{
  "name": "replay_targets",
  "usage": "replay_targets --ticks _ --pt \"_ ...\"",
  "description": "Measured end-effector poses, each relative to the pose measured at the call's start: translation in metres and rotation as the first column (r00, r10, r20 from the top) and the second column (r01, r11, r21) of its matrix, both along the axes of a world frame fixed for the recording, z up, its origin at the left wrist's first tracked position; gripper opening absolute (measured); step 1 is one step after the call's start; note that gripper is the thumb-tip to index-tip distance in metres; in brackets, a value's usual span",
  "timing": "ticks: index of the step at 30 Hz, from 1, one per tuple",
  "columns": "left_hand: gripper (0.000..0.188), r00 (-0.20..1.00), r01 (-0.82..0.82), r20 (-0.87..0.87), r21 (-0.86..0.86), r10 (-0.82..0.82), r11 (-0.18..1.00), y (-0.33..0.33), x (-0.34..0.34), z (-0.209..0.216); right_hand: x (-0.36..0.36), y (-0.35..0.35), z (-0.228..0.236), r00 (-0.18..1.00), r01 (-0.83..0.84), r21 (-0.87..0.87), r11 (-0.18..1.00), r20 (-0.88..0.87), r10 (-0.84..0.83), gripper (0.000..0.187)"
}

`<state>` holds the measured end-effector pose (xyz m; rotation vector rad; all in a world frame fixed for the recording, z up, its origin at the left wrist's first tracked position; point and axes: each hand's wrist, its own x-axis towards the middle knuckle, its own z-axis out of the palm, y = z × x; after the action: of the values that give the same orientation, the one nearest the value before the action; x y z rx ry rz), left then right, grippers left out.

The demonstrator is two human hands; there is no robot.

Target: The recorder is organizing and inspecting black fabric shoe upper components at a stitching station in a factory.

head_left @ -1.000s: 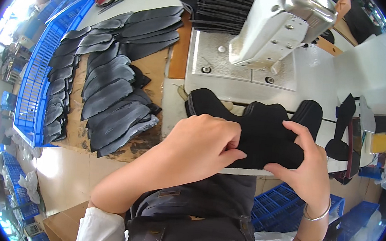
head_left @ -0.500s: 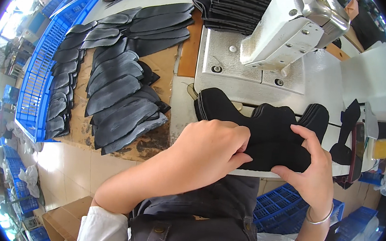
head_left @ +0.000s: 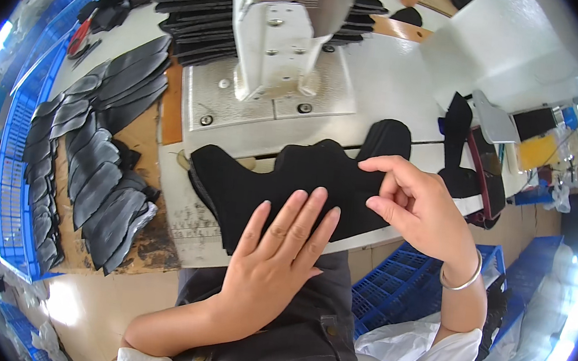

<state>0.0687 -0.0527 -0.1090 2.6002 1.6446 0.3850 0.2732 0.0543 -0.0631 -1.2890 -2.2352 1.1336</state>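
Note:
A stack of black fabric pieces (head_left: 289, 173) with a scalloped outline lies at the front edge of the sewing machine table. My left hand (head_left: 275, 249) rests flat on the lower middle of the stack, its fingers stretched out and slightly spread. Over the stack's right part is my right hand (head_left: 415, 203), thumb and index finger apart and the other fingers curled in. Nothing shows between them. Whether its fingertips touch the top piece I cannot tell. Just behind the stack stands the white sewing machine (head_left: 275, 40).
Dark overlapping pieces (head_left: 99, 169) lie on brown board at the left, beside a blue basket (head_left: 14, 175). More black pieces (head_left: 200, 15) are piled behind the machine. Red-handled scissors (head_left: 78, 38) lie far left. A dark red case (head_left: 486, 175) stands at the right; blue crates (head_left: 390, 281) sit below.
The view has swung to the right. My left hand has gone from curled fingers to lying flat on the stack. My right hand has lifted off the stack's front edge.

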Motion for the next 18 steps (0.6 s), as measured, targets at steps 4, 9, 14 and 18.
replay_targets --ticks 4,9,14,18 --pt "0.082 0.998 -0.028 -0.061 0.026 0.03 0.999 0.0 0.003 -0.001 0.006 0.0 -0.006 0.994 -0.003 -0.031 1.0 -0.108 0.0 0.042" --pt "0.065 0.997 -0.052 -0.05 0.051 0.055 0.997 0.0 0.006 -0.001 0.01 0.001 -0.011 0.992 0.014 -0.024 1.0 -0.123 -0.017 0.044" --pt "0.062 0.995 -0.035 -0.092 0.059 0.04 0.998 0.0 0.004 -0.001 0.009 -0.003 -0.013 0.993 0.027 0.044 0.999 -0.113 -0.022 0.044" --pt "0.073 0.996 -0.017 -0.086 0.087 0.024 0.996 0.0 0.004 -0.005 0.011 -0.01 -0.013 1.0 -0.011 0.17 0.985 -0.023 0.015 0.044"
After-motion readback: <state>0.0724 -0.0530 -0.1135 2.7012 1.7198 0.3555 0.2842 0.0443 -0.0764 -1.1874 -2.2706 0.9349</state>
